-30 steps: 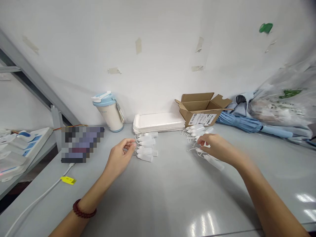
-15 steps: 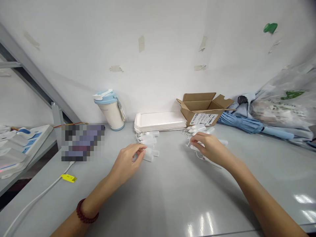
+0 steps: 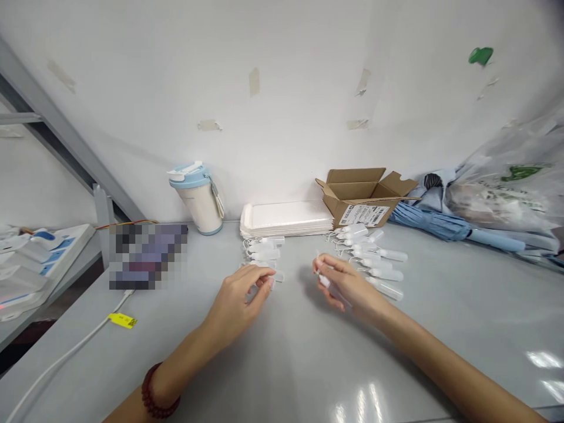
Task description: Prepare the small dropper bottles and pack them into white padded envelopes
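left hand (image 3: 241,296): by bottle cluster (image 3: 267,254) | right hand (image 3: 352,288): one held bottle (image 3: 324,281) | one carton (image 3: 360,212)

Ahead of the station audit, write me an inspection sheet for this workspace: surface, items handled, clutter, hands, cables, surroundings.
Surface: grey tabletop, glossy with reflections; damage, nothing seen.
Items handled: small translucent bottles with looped strings, in a left group and a right group.
Clutter: tumbler, white stack, open cardboard box, folded blue umbrella and plastic bag along the back.
Hands: right hand holds a small bottle; left hand is at the left group's near end, its grip unclear.
Cables: white cable with yellow tag runs from a pixelated object.
Surroundings: white wall with tape pieces; metal frame at left.
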Motion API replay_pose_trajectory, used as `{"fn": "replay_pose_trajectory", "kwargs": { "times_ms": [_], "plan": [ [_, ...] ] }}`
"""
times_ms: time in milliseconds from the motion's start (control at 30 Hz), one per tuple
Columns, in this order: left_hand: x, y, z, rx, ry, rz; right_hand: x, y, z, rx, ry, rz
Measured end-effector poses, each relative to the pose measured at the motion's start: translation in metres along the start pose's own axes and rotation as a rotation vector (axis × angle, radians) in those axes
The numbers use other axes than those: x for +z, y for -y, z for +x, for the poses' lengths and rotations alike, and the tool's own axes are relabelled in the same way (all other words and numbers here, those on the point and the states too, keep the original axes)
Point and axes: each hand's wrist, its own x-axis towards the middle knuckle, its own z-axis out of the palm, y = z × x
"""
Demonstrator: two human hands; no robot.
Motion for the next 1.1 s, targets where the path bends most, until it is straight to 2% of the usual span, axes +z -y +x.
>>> {"fn": "replay_pose_trajectory", "kwargs": {
  "times_ms": [133, 200, 300, 433, 533, 700, 767, 933, 1100],
  "plan": [
    [0.006, -0.010, -0.003, -0.126, 0.145, -0.207, 0.014, -0.009, -0.005, 0.106, 0.296, 0.022],
    [0.007, -0.013, -0.004, -0.161, 0.219, -0.315, 0.019, -0.011, -0.007, 0.112, 0.375, 0.047],
    [0.006, -0.017, -0.004, -0.128, 0.276, -0.392, 0.022, -0.011, -0.010, 0.118, 0.425, 0.071],
    [0.004, -0.020, -0.005, -0.097, 0.332, -0.464, 0.022, -0.010, -0.010, 0.125, 0.441, 0.103],
    [0.002, -0.019, -0.004, -0.080, 0.331, -0.491, 0.020, -0.011, -0.010, 0.127, 0.430, 0.114],
    [-0.001, -0.019, -0.003, 0.032, 0.343, -0.493, 0.017, -0.013, -0.009, 0.128, 0.376, 0.108],
    [-0.002, -0.020, -0.004, 0.038, 0.344, -0.482, 0.017, -0.012, -0.008, 0.122, 0.348, 0.100],
    [0.001, -0.020, -0.004, -0.082, 0.297, -0.452, 0.018, -0.009, -0.007, 0.087, 0.292, 0.108],
    [0.004, -0.013, -0.001, -0.264, 0.276, -0.572, 0.018, -0.007, -0.009, 0.018, 0.293, 0.114]
  ]
}}
